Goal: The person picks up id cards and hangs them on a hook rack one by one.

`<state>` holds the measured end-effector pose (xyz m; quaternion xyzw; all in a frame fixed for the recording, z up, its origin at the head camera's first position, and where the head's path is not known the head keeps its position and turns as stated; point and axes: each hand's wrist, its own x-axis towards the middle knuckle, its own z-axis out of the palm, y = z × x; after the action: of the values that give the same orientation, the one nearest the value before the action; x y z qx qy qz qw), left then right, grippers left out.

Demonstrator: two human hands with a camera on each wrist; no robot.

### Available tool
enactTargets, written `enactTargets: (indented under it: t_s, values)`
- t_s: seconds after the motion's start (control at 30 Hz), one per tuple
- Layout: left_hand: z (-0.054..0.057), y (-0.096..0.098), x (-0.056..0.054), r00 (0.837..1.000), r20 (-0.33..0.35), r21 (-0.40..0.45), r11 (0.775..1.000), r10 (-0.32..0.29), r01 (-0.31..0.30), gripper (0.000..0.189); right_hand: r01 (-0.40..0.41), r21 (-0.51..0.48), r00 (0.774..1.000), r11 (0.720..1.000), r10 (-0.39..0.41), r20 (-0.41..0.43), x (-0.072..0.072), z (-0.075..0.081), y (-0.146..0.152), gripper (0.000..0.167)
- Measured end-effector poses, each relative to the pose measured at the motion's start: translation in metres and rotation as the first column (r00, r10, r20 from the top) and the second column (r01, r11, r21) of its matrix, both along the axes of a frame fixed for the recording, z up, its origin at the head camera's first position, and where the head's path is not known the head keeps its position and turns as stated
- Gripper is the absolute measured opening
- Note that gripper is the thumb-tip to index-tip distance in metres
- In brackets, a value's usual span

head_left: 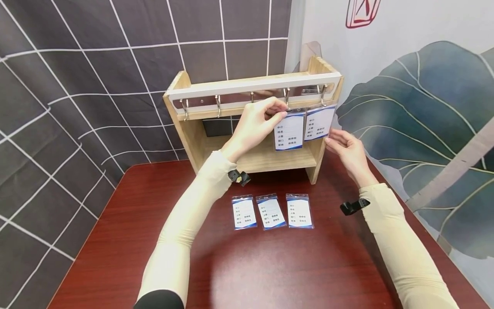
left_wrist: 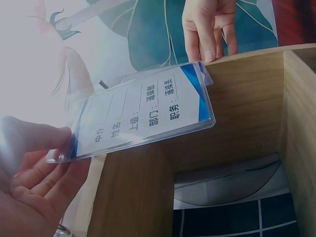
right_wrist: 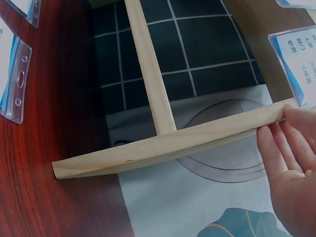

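My left hand [head_left: 254, 120] pinches a clear-sleeved name badge [head_left: 289, 134] by its top edge, just below the fourth hook [head_left: 287, 96] of the rack. In the left wrist view, the thumb lies over one face of that badge [left_wrist: 143, 111] and the fingers behind it. Beside it, another badge [head_left: 319, 123] hangs from the rightmost hook [head_left: 323, 95]. My right hand [head_left: 349, 154] holds the front edge of the wooden rack's right side panel [right_wrist: 197, 129], thumb and fingers on opposite faces, close to the hanging badge's lower corner.
Three more badges, left [head_left: 244, 212], middle [head_left: 271, 212] and right [head_left: 299, 212], lie in a row on the red-brown table [head_left: 154, 266] before the wooden rack [head_left: 193, 143]. Bare hooks [head_left: 218, 105] line the rack's left part. A dark tiled-pattern backdrop [head_left: 115, 86] stands behind.
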<state>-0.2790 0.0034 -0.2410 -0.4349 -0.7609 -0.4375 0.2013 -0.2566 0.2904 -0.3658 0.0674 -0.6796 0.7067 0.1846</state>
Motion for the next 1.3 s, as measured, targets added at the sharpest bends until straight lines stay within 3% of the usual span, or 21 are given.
enactTargets:
  t_s: [0.43,0.9,1.3]
  values:
    - [-0.003,0.012,-0.001,0.989,-0.083,-0.005,0.993,0.12,-0.121,0.011,0.016,0.014,1.0,1.0,-0.016,0.011,0.0,0.0,0.001,0.044]
    - [-0.002,0.012,-0.001,0.986,-0.099,-0.005,0.991,0.134,-0.135,0.014,0.011,-0.004,1.0,1.0,-0.011,0.003,-0.003,0.0,0.0,0.037]
    - [-0.008,0.015,0.002,0.978,-0.099,0.03,0.983,0.182,-0.18,0.015,0.006,-0.006,1.0,1.0,-0.006,0.007,-0.001,0.0,-0.001,0.04]
